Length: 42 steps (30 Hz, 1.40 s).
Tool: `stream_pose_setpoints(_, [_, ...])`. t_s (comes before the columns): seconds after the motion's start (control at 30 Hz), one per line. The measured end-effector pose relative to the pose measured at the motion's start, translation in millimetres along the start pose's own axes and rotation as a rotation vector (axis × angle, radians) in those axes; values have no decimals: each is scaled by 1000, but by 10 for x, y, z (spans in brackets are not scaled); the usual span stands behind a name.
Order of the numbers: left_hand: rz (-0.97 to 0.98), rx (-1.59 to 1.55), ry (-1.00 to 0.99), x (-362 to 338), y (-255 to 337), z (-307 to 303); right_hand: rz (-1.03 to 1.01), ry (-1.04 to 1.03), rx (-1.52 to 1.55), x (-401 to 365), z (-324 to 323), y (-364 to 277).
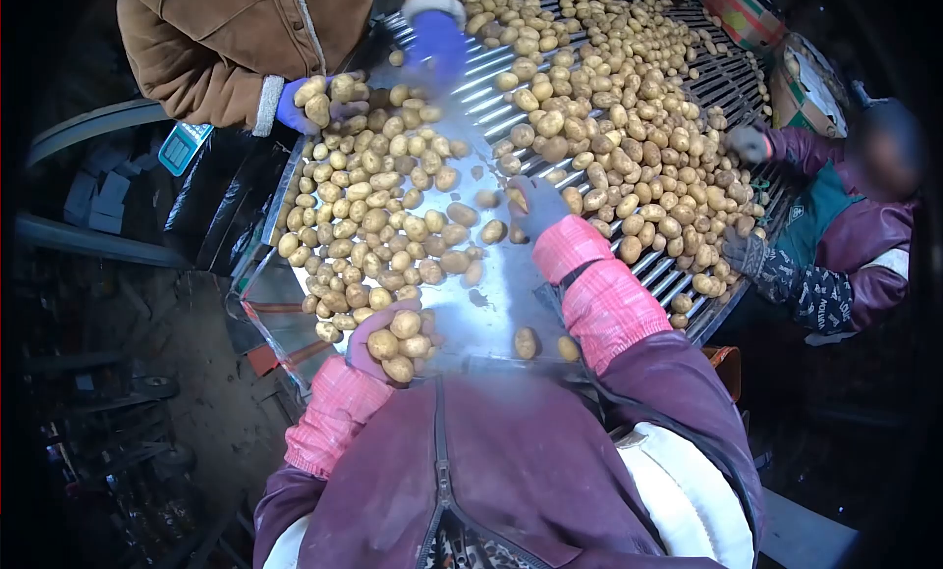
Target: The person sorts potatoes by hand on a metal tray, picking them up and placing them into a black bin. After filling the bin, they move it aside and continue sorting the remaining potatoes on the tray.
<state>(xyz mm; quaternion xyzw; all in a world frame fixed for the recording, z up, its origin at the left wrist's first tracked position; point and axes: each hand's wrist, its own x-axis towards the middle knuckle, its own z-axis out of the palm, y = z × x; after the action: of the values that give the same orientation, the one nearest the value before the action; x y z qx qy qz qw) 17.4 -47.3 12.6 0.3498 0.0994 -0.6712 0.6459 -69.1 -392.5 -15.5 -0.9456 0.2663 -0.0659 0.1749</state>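
Observation:
My left hand (365, 341), gloved, is curled around several potatoes (405, 324) at the near edge of the metal sorting table (462, 319). A pink sleeve cover reaches up to the wrist. My right hand (540, 208), in a grey glove, is over the boundary between the smooth sheet and the slatted part. Its fingers close on a potato (517, 198), partly hidden by the glove. Loose potatoes (373, 220) are spread over the sheet to the left, and a single potato (526, 343) lies close in front of my body.
A big heap of potatoes (638, 127) covers the slatted rack (638, 265). Across the table, a person in a brown jacket (246, 39) handles potatoes with purple gloves (435, 49). Another person (835, 206) works at the right edge. Cardboard boxes (807, 88) stand at the far right.

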Motion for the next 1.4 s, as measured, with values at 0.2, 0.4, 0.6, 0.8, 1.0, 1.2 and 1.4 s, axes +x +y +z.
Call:
stream_pose_setpoints(0.2, [-42, -210, -106, -92, 6, 20, 161, 53, 162, 54, -399, 220])
stream_pose_setpoints(0.4, [80, 46, 7, -85, 5, 60, -20, -236, -116, 388, -522, -40])
stream_pose_setpoints(0.6, [34, -26, 0, -112, 14, 15, 20, -148, -168, 471, 90, -187])
stream_pose_setpoints(0.8, [34, -35, 0, -45, 3, 74, -76, -265, -60, -220, 347, -325])
stream_pose_setpoints(1.0, [-54, -28, -150, 6, -9, -143, 496, 132, 848, -428, -635, -193])
stream_pose_setpoints(1.2, [-22, 185, -4, -133, -26, 197, 341, -443, 229, -41, -652, 240])
stream_pose_setpoints(1.4, [-17, 56, -78, -43, -54, -4, 132, -517, -306, -299, -713, -431])
